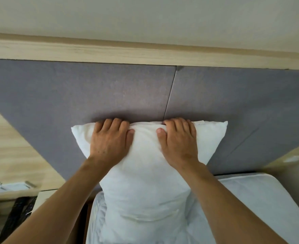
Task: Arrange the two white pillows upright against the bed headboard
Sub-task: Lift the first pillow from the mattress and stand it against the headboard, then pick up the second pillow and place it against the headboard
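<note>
A white pillow [146,173] stands upright on the bed, its top edge pressed against the grey padded headboard [92,92]. My left hand [110,140] grips the top edge left of centre, fingers curled over the back. My right hand [178,140] grips the same edge right of centre, thumb on the front. Below it lies more white fabric [99,219]; I cannot tell whether it is a second pillow or bedding.
The white mattress [261,196] extends to the right. A pale wooden ledge [145,53] tops the headboard under the wall. At the left stand a wooden panel [9,147] and a bedside shelf [9,189] with small items.
</note>
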